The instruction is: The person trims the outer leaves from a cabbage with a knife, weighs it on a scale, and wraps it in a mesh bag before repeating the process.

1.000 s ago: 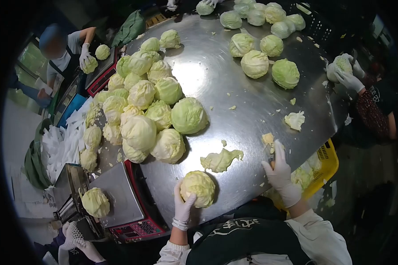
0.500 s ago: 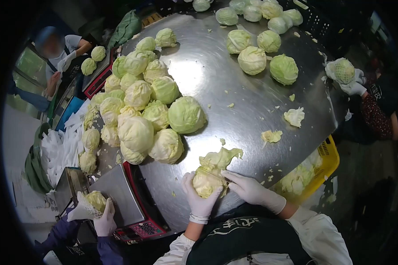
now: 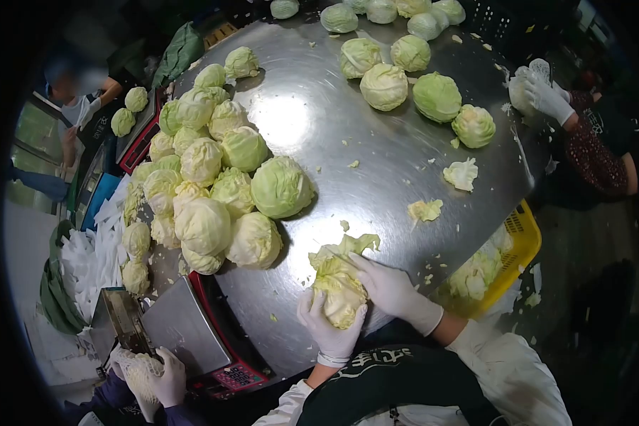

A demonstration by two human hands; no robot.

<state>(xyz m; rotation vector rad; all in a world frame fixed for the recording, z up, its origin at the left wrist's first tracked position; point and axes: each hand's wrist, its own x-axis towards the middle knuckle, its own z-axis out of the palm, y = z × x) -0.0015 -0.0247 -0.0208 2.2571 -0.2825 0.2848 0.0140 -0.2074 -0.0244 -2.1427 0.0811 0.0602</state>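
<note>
A pale green cabbage (image 3: 342, 292) with loose, torn outer leaves lies low on the metal table, close to my body. My left hand (image 3: 331, 328), in a white glove, cups its lower left side with the fingers wrapped round it. My right hand (image 3: 394, 287), also gloved, lies along its right side, fingers together and pointing up-left at the leaves; whether anything is under them is hidden. Ragged leaves (image 3: 344, 248) stick out above the cabbage.
A large heap of cabbages (image 3: 213, 163) covers the table's left side. More cabbages (image 3: 385, 86) and wrapped ones sit at the far side. A yellow crate (image 3: 525, 252) holds leaves. Red scales (image 3: 238, 375) stand left. Co-workers' gloved hands are at left (image 3: 153, 376) and right (image 3: 547, 96).
The view has shifted slightly. My right hand has moved further over the cabbage's leaves. Another cabbage now sits beside the far group, and the right co-worker's hands have moved.
</note>
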